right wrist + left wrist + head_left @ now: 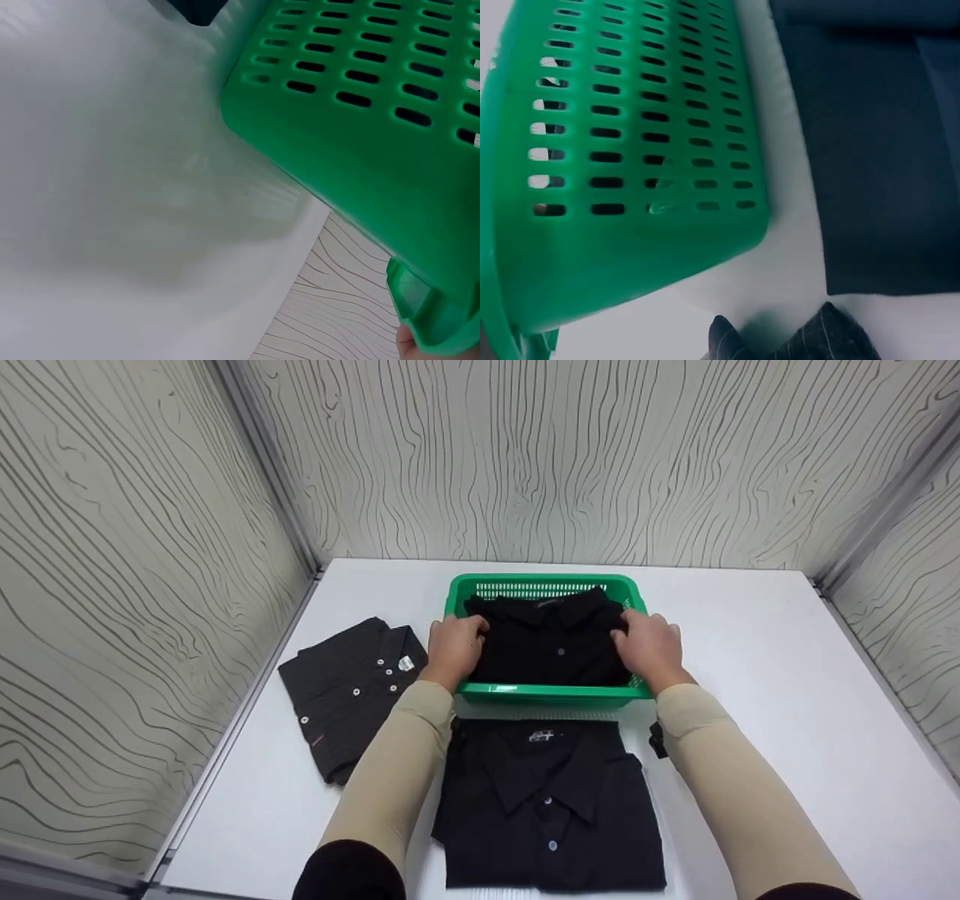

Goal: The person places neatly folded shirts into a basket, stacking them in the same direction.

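A green perforated basket [555,691] is between my two hands, with a folded black shirt [525,652] inside, collar toward the far side. My left hand [454,649] grips the basket's left rim, thumb over the inner side by the shirt. On the opposite side my right hand [651,645] holds the right rim, and a fingertip [405,341] shows under that rim in the right wrist view. The basket's slotted wall [630,247] fills much of the left wrist view. Most of the left fingers are hidden behind the rim.
Another folded black shirt [510,847] lies in front of the basket, between my forearms. A dark shirt with white buttons [337,690] is at the left of the white table [787,720]. A small black object [657,740] shows beside my right forearm. Patterned panels [525,465] enclose the table.
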`<state>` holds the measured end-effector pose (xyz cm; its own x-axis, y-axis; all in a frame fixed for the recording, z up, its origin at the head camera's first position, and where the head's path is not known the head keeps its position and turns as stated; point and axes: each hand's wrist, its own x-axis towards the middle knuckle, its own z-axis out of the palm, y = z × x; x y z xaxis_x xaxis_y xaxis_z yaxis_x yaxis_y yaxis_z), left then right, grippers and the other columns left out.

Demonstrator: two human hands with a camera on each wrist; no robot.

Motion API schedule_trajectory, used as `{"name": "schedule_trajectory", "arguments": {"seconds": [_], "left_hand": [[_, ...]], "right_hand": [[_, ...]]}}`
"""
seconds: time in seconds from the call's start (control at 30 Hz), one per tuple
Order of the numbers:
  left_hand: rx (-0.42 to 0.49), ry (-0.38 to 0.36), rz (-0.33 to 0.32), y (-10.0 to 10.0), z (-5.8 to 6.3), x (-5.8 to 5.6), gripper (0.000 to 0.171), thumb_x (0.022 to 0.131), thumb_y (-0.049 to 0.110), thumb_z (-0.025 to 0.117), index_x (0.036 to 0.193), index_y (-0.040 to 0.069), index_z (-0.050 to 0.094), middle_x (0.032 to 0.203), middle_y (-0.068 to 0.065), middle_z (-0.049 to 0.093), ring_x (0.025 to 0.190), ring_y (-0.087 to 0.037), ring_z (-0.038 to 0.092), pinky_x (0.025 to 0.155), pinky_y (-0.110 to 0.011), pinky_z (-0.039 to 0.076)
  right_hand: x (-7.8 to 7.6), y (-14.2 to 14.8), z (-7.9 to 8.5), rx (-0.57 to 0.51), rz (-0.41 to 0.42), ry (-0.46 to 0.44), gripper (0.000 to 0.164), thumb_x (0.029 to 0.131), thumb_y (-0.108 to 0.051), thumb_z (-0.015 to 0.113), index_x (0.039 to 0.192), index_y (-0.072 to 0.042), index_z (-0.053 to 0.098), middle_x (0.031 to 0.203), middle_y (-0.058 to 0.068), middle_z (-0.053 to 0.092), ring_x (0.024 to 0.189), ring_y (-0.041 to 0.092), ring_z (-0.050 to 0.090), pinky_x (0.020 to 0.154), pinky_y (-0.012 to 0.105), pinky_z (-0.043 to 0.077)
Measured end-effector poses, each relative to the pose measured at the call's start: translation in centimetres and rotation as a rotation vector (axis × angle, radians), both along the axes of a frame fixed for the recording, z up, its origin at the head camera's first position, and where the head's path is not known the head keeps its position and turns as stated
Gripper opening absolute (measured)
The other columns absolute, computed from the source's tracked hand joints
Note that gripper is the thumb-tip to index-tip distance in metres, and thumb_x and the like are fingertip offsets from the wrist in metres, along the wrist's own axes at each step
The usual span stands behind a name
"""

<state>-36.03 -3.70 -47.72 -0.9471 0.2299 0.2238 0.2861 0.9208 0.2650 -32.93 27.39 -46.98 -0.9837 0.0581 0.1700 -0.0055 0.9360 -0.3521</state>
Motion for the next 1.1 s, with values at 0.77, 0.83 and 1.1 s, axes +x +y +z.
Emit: {"name": "schedule_trajectory", "arguments": {"seconds": [0.77,0.83,1.1], "left_hand": [[-0.211,-0.030,-0.055,-0.2,-0.3,0.1,0.032,0.091,0.024,0.058,0.122,0.018,0.061,0.110,-0.001,0.066,0.101,-0.022,0.057,0.084,-0.042,0.039],[-0.204,-0.042,-0.070,-0.4,-0.3,0.1,0.035,0.091,0.025,0.059,0.125,0.017,0.058,0.114,-0.002,0.063,0.105,-0.022,0.056,0.086,-0.042,0.039],[-0.091,-0.093,-0.116,-1.3,0.1,0.7,0.047,0.092,0.027,0.059,0.136,0.019,0.046,0.131,-0.003,0.050,0.120,-0.020,0.047,0.094,-0.045,0.035]], "right_hand": [[0.4,0.2,-0.4,-0.077,0.044,0.029,0.041,0.090,-0.014,0.053,0.129,-0.006,0.049,0.119,0.016,0.052,0.109,0.035,0.048,0.091,0.057,0.038],[0.5,0.4,-0.4,-0.088,0.055,0.022,0.042,0.090,-0.015,0.052,0.131,-0.006,0.047,0.122,0.016,0.050,0.112,0.035,0.046,0.093,0.057,0.037],[1.0,0.8,-0.1,-0.114,0.093,0.000,0.047,0.089,-0.016,0.051,0.135,-0.007,0.045,0.124,0.017,0.047,0.113,0.035,0.044,0.093,0.057,0.037]]}}
